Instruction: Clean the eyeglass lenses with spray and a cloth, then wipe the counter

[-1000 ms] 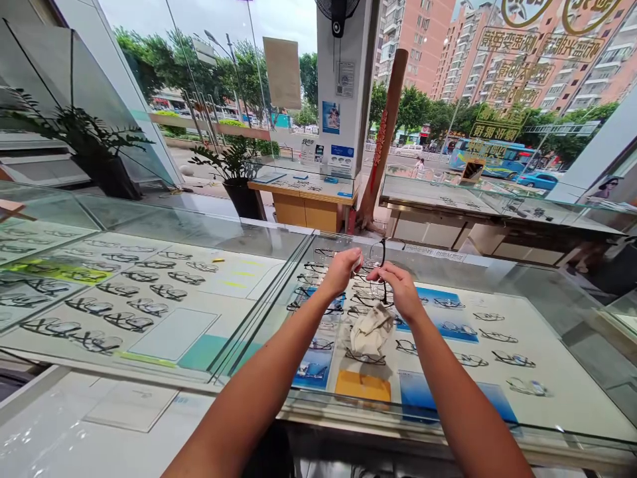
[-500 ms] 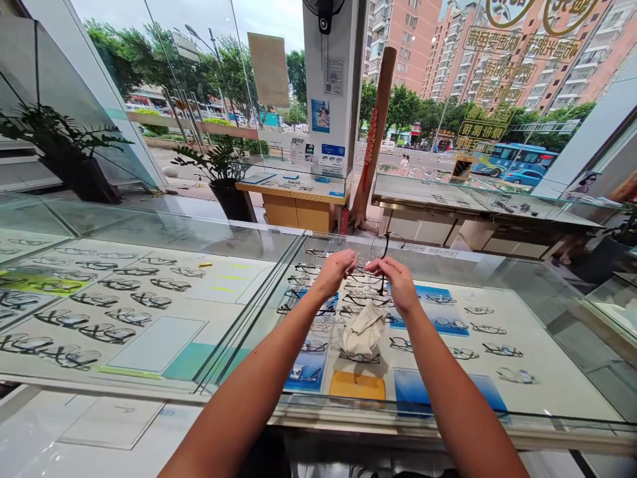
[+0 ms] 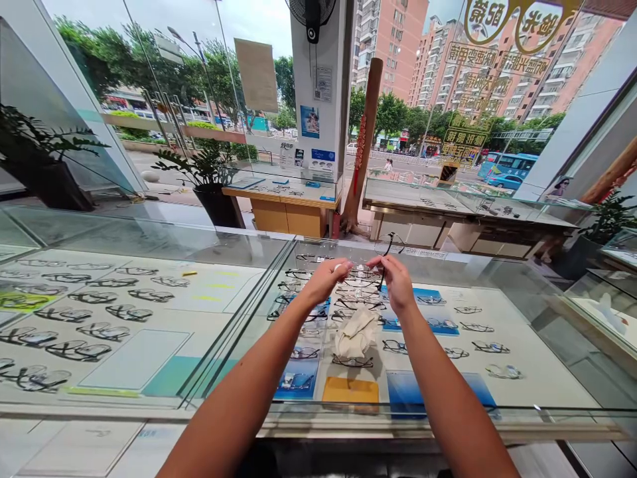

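My right hand (image 3: 397,284) is closed on a pair of eyeglasses (image 3: 390,247), gripping it above the glass counter. One dark temple of the frame sticks up past the fingers, and its rest is hard to make out against the display. To the left, my left hand (image 3: 324,279) is pinched, thumb against fingers, with a small gap between it and the right hand. What it holds, if anything, is too small to tell. Below both hands a crumpled beige cloth (image 3: 357,332) lies on the counter, close to a yellow-orange flat item (image 3: 351,392).
The glass display counter (image 3: 298,418) holds rows of eyeglasses (image 3: 82,348) and blue display cards (image 3: 432,388). Beyond it stand a low wooden cabinet (image 3: 288,216), a potted plant (image 3: 213,199), a wooden post (image 3: 365,133) and another showcase (image 3: 418,229).
The view has swung slightly to the right. My hands are a little farther apart, and the temple above my right hand sits at a different tilt.
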A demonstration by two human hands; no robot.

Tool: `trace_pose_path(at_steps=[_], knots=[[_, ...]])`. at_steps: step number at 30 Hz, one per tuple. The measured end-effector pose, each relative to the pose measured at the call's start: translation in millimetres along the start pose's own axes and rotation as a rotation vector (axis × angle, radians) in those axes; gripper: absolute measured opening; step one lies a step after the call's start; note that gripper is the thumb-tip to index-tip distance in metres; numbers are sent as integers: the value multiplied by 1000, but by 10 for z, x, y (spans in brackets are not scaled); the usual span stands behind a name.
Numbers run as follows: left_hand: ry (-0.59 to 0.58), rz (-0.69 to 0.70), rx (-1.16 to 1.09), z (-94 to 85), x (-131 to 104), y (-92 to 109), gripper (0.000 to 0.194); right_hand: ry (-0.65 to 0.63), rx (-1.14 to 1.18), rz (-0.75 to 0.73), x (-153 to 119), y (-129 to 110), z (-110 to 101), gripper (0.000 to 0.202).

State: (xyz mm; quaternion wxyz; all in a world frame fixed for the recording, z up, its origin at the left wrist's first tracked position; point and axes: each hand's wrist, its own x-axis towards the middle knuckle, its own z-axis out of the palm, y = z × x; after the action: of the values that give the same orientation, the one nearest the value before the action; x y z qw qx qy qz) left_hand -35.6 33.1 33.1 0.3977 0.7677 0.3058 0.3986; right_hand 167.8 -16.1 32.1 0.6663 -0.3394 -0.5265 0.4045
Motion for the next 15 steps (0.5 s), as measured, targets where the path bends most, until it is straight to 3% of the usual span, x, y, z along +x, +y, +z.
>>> trace_pose_path(at_steps=[5, 7, 9, 11, 13, 15], knots=[[-8, -6, 20, -14, 5, 33, 61, -4, -8, 5, -2, -5, -8, 27], [82, -4, -20, -98, 30, -12, 63, -3, 8, 5, 0, -5, -18, 26], [299, 2, -12, -268, 63, -99, 59, 5, 17, 2, 5, -6, -30, 26], [597, -20, 79, -503, 89, -223, 45, 11, 8, -9, 11, -8, -40, 26], [879, -148, 161, -754, 96, -374, 27, 7, -5, -22, 17, -13, -47, 27], [1122, -375, 233, -972, 80, -537, 17, -1, -2, -30, 18, -20, -53, 27]])
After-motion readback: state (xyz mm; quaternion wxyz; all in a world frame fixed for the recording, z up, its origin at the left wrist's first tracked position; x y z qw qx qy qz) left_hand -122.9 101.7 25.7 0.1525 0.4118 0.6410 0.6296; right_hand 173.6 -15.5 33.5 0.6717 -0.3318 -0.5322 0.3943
